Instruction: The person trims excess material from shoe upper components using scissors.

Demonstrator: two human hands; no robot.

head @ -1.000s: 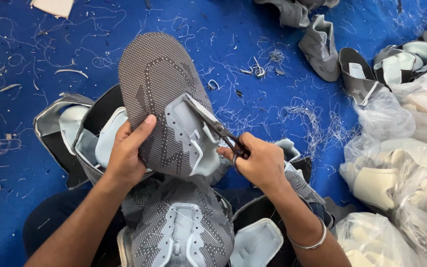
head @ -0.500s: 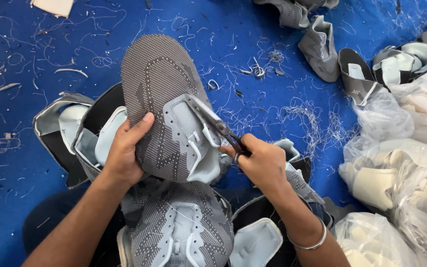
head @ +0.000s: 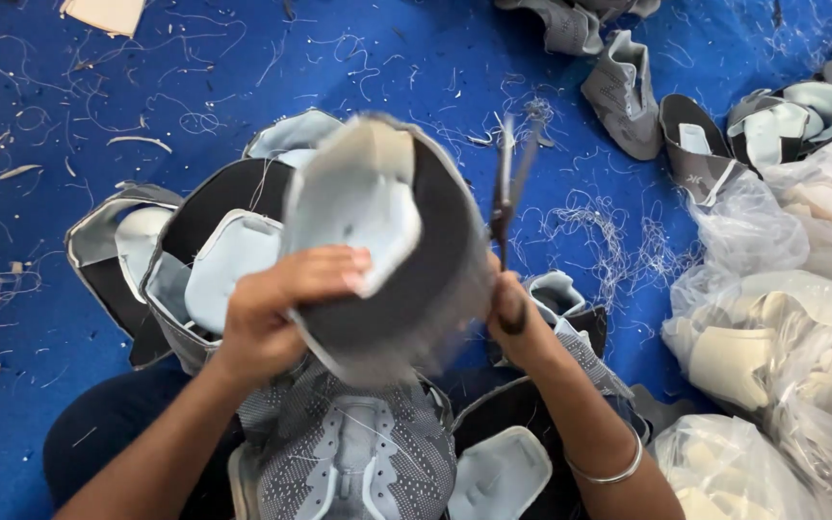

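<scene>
My left hand grips a shoe upper, turned so its black inner lining and pale blue padding face me; it is blurred. My right hand holds small thread snips upright, blades pointing away just right of the upper's edge. Another grey knitted upper with pale blue overlays lies on my lap below both hands. Further uppers, inside out, are piled to the left of my left hand.
Blue floor covering is strewn with thread clippings. More grey uppers lie at the top right. Clear plastic bags of pale foam parts crowd the right side. A bangle is on my right wrist.
The upper has been flipped over from its grey knitted outside to its black lining. The snips have come off the upper and now stand upright beside it.
</scene>
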